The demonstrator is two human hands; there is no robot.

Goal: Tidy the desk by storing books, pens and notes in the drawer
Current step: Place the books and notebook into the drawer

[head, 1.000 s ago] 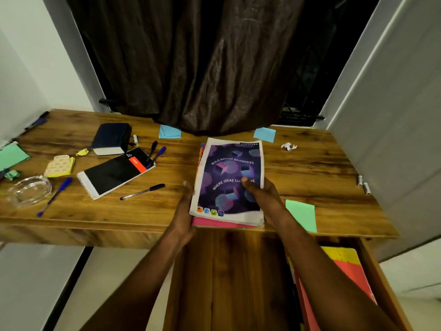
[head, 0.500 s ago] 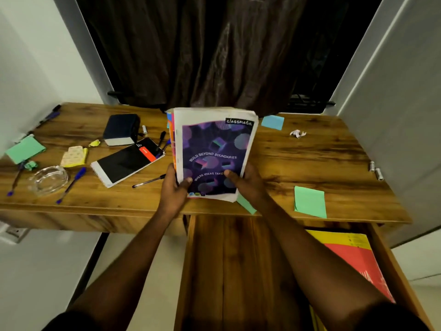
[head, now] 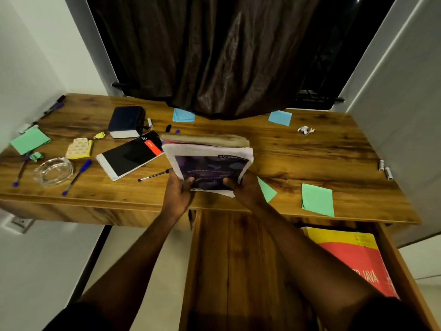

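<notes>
At the centre of the frame, 2 bare hands held a stack of books (head: 210,163) lifted off a wooden table (head: 310,151), tilted with its far edge raised. The left hand (head: 179,189) gripped the stack's near left corner and the right hand (head: 245,189) gripped its near right corner, thumbs pressed on the purple cover of the top book. Below them, in the lower centre and lower right of the frame, an open drawer (head: 238,259) showed a bare wooden floor on its left side and a red and yellow book (head: 353,256) lying flat on its right side. Left of the stack on the table lay a spiral notebook (head: 130,157) with a black cover, a black pen (head: 154,175) just beside it, a dark blue book (head: 126,121) farther back, a blue pen (head: 77,176), and a glass ashtray (head: 53,170). 2 green notes (head: 317,199) lay on the table at the right of the hands, 1 partly hidden by the right hand. 2 light blue notes (head: 280,117) sat near the back edge under a dark curtain (head: 214,56). Another green note (head: 29,140) lay at the far left edge.
</notes>
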